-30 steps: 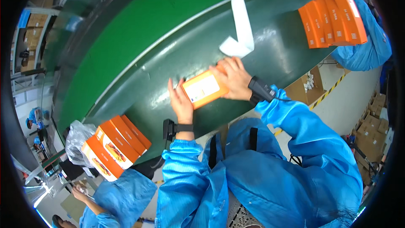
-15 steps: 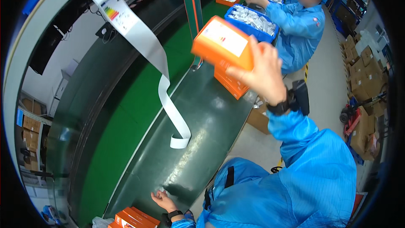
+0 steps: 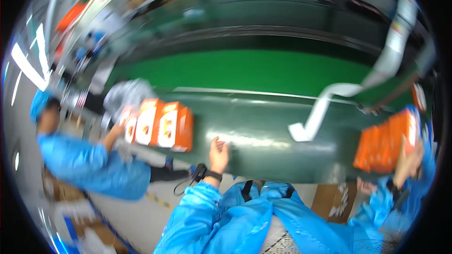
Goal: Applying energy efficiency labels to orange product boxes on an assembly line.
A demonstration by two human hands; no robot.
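My left hand [image 3: 218, 155] is above the dark green worktop, its fingers loosely bent and apart with nothing visible in them. Left of it, several orange-and-white boxes [image 3: 175, 127] stand side by side. At the far right, my right hand [image 3: 407, 162] grips the end of an orange box [image 3: 406, 124], beside a row of other orange boxes [image 3: 374, 148]. Motion blurs this side, and part of the grip is hidden. Another hand [image 3: 366, 186] shows low by that row; whose it is I cannot tell. A curled white label strip [image 3: 320, 113] hangs down to the worktop between my hands.
A green conveyor belt [image 3: 263, 68] runs behind the worktop [image 3: 254, 155]. At the left, a person in blue [image 3: 89, 160] reaches toward the boxes, near a clear plastic bag [image 3: 127, 96]. A cardboard box [image 3: 333, 202] stands below the worktop's front edge.
The view has swung left, bringing the left-hand boxes and another person into sight. My right hand has lowered the orange box from mid-air to the row at the right.
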